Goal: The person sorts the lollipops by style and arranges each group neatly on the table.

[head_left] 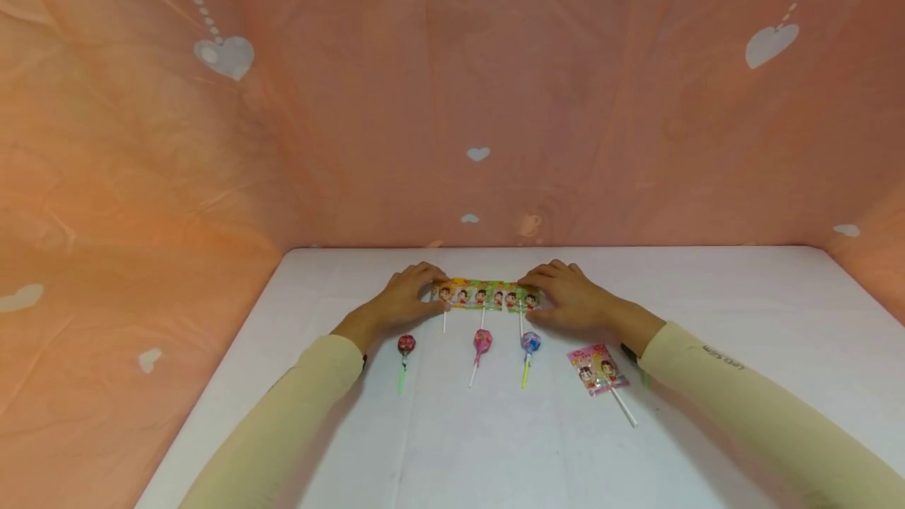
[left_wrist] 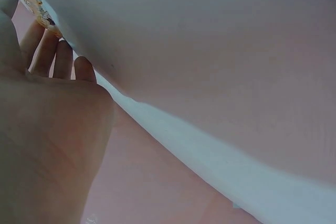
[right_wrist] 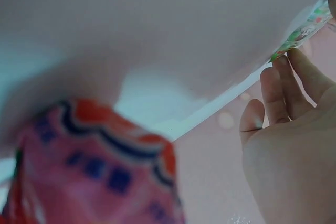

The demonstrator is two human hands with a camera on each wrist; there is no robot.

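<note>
White tabletop [head_left: 481, 446] beneath, left fingers [head_left: 426, 270] and right fingers [head_left: 543, 279] pinch shiny orange-and-green, cartoon-printed lollipop packets [head_left: 481, 295].

White table [head_left: 452, 446], bearing a row of flat packets [head_left: 484, 297]; nearer the viewer, three round lollipops [head_left: 483, 341] and one pink packet [head_left: 596, 370].

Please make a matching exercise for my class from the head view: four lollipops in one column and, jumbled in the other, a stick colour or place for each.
Column one
1. dark red round lollipop
2. orange flat lollipop
3. blue round lollipop
4. pink flat lollipop

Column two
A. closest to the right sleeve
B. has a yellow stick
C. has a green stick
D. touched by the left hand

Pairs: 1-C, 2-D, 3-B, 4-A
</note>
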